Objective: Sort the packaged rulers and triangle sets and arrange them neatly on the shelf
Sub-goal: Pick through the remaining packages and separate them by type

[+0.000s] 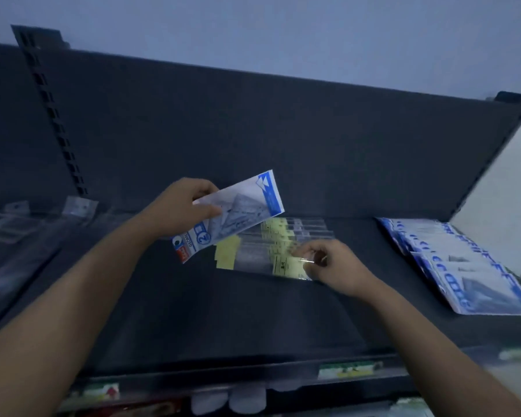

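Two heaps lie on the dark shelf (pixel 193 311), yes?
— Yes: clear ruler packets (pixel 265 251) fanned out in the middle, and a row of blue triangle sets (pixel 469 266) overlapping at the right end (close against the pale side wall (pixel 500 200)).
— And the hands?
— The left hand (pixel 178 209) grips one blue triangle set (pixel 241 209), lifted just above the ruler packets. The right hand (pixel 340 267) pinches the nearest packet's edge.

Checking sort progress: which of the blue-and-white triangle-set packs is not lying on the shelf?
The pack gripped by the left hand, held above the clear ruler packs; the others lie overlapped at the right end of the shelf.
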